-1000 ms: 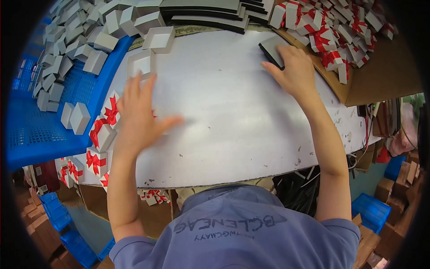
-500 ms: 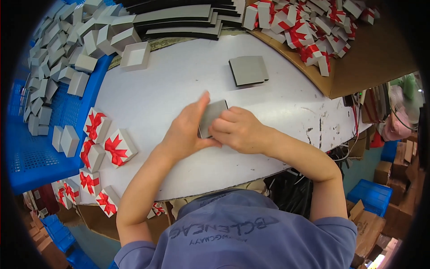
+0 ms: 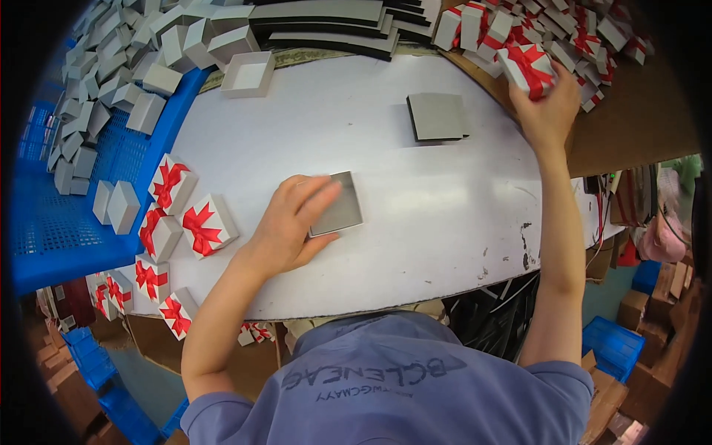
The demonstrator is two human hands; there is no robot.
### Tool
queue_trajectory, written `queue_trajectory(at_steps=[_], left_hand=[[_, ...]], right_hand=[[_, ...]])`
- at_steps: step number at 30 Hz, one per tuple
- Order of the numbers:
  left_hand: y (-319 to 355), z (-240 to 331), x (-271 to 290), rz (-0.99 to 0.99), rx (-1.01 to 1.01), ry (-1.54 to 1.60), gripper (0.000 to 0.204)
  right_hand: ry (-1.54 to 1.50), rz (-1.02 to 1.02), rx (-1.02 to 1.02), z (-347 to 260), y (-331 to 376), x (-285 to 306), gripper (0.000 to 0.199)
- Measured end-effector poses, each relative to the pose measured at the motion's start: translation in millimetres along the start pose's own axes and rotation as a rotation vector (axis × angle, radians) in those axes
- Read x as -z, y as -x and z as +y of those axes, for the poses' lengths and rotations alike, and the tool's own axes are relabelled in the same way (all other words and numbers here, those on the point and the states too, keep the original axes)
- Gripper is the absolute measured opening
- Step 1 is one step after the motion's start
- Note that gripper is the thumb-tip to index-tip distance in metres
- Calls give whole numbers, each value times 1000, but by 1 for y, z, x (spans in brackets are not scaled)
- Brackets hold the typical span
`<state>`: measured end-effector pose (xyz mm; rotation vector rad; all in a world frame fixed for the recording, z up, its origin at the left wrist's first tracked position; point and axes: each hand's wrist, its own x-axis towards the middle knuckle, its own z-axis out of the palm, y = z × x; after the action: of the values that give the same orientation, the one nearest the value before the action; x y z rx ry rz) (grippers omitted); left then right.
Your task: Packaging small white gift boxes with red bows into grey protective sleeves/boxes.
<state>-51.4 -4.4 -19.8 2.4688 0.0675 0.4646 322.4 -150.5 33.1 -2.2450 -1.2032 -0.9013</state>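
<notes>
My left hand (image 3: 285,226) lies at the left side of a shallow box with a grey lining (image 3: 341,208) on the white table. Its fingers are apart and slightly blurred, partly over the box, with the thumb by its near corner. At the far right, my right hand (image 3: 550,111) is closed round a white gift box with a red ribbon bow (image 3: 526,68). It holds that box at the edge of a carton (image 3: 623,119) heaped with similar ribboned boxes. A short stack of grey pads with black undersides (image 3: 437,116) sits on the table between the hands, farther back.
Several white boxes with red bows (image 3: 208,228) stand along the left table edge. Behind them, a blue crate (image 3: 111,252) holds many plain boxes. An empty white tray (image 3: 248,74) lies at the back, beside stacked grey-and-black strips (image 3: 326,37).
My right hand has left the lined box, moved far right to the carton and taken hold of a ribboned gift box. My left hand and the lined box have shifted left on the table.
</notes>
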Motion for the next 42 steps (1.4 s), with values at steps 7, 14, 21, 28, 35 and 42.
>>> queue_trajectory(at_steps=[7, 14, 21, 28, 35, 42], left_hand=[[-24, -8, -37, 160, -117, 419, 115], [-41, 17, -11, -98, -63, -29, 91], [-28, 18, -25, -16, 33, 267, 87], [-27, 24, -18, -154, 11, -68, 98], [-12, 49, 56, -405, 409, -640, 93], [-82, -75, 63, 297, 724, -639, 77]], right_hand=[[-908, -709, 397, -124, 94, 47, 56], [-790, -573, 479, -121, 117, 45, 65], [-858, -589, 456, -128, 113, 62, 58], [-813, -561, 500, -126, 122, 56, 62], [-621, -461, 421, -83, 59, 25, 53], [-437, -242, 359, -82, 46, 3, 32]])
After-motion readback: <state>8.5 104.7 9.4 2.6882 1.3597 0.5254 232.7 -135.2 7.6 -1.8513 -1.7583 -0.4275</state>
